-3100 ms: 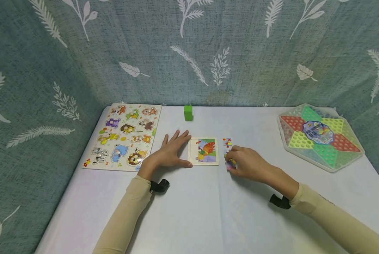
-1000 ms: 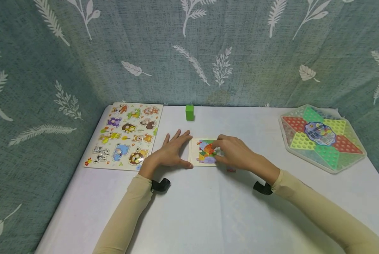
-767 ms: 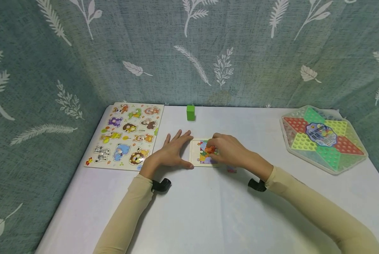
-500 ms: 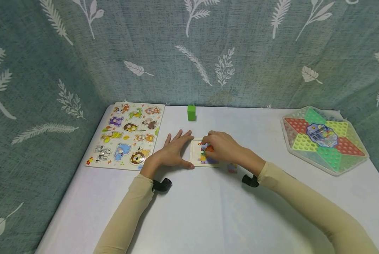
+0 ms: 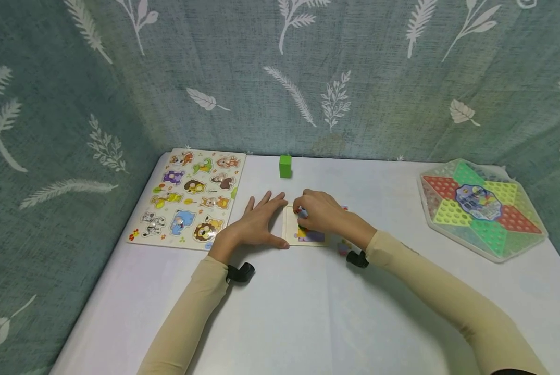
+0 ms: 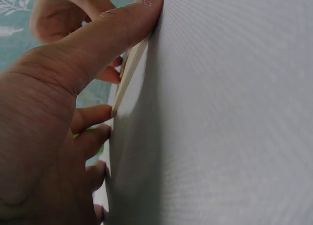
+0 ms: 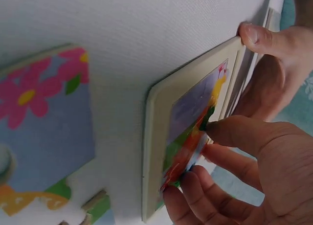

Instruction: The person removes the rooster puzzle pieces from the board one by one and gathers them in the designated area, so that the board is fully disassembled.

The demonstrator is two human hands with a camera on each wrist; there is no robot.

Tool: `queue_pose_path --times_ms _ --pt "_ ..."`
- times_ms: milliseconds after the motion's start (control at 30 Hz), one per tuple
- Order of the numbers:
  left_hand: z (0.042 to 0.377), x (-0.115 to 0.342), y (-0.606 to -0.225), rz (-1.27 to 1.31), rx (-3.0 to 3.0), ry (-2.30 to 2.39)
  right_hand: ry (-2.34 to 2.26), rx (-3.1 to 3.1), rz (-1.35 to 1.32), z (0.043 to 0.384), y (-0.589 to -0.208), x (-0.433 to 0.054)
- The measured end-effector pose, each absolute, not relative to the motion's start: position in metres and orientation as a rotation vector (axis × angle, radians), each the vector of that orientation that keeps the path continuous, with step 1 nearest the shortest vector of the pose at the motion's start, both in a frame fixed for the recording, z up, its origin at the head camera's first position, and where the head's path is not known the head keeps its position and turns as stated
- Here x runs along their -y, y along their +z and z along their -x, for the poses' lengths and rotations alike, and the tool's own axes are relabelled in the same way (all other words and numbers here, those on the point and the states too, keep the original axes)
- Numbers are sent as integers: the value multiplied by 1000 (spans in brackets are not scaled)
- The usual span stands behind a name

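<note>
A small cream jigsaw tray lies mid-table, its picture showing orange, green and purple; a cream strip runs down its left side. My left hand spreads its fingers along the tray's left side, thumb and index finger touching the edge. Over the picture, my right hand has curled fingers and pinches a puzzle piece at the picture's left part; the fingers hide most of that piece. Loose flower-printed pieces lie right of the tray, partly under my right wrist in the head view.
An animal knob puzzle board lies at the left. A green block stands at the back. On the right is a hexagonal board with coloured star points. Patterned cloth rises behind and at the left of the white table.
My right hand has gone from the loose pieces onto the tray, then further left across the picture. My left hand stays at the tray's edge. The head view has shifted slightly.
</note>
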State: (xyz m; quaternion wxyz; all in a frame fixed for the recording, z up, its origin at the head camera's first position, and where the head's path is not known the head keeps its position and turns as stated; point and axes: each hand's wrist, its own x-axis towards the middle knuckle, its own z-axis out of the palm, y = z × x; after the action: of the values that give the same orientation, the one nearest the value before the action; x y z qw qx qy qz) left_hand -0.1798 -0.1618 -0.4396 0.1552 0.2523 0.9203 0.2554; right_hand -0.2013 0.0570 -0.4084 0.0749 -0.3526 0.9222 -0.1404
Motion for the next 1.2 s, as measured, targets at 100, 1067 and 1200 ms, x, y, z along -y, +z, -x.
queue_pose_path --times_ms 100,1067,1200 --pt "180 162 -438 -730 -2645 716 -412 -2760 1049 203 -408 -55" --pt "180 160 -438 -733 -2635 696 -384 -2755 1033 204 -404 -53" --pt "179 161 -438 -730 -2637 690 -371 -2774 1036 202 -406 -54"
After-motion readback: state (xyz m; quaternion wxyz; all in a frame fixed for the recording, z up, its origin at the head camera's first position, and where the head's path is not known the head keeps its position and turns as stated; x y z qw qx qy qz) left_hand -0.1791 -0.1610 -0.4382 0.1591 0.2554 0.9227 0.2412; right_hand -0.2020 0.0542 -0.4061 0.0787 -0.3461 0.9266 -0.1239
